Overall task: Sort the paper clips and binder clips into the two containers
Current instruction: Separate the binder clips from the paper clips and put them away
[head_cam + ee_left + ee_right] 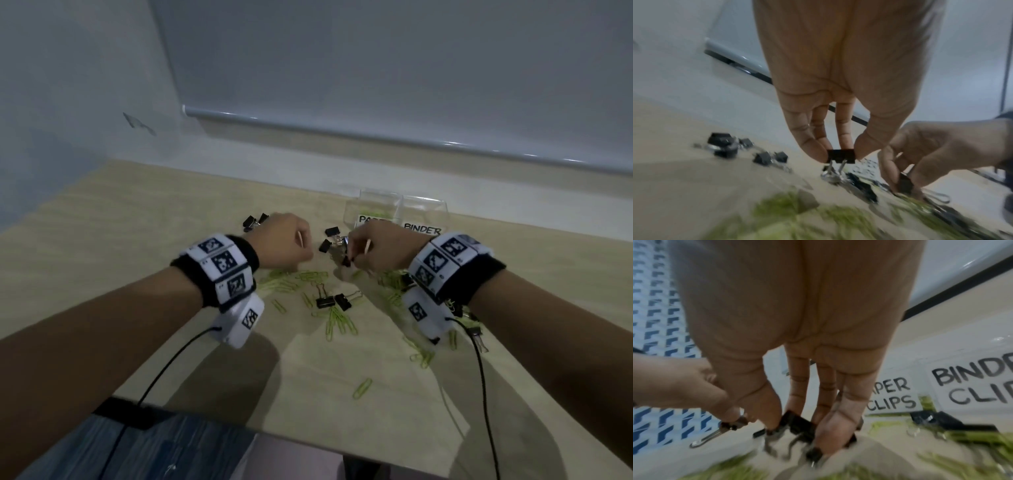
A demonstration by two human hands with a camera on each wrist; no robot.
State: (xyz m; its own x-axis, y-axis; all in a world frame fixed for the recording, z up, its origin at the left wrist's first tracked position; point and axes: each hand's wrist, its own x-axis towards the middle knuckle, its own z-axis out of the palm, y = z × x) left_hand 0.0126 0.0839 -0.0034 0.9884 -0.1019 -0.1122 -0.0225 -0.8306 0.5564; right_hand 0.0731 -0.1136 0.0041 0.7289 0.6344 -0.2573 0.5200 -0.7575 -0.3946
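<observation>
My left hand (291,240) pinches a black binder clip (841,158) between thumb and fingers just above the table, its wire handles hanging down. Close to its right, my right hand (363,257) pinches another black binder clip (797,423) low over the pile. Green paper clips (308,277) and loose binder clips (334,301) are scattered on the wooden table (137,222) under and around both hands. Behind the right hand stand two clear containers: one labelled for paper clips (373,209) holding some green clips, and one labelled for binder clips (424,214) to its right.
More binder clips (253,221) lie left of my left hand, others lie under my right wrist (474,330). A wall (376,85) rises right behind the containers. The table's near edge (308,431) runs along the bottom of the head view.
</observation>
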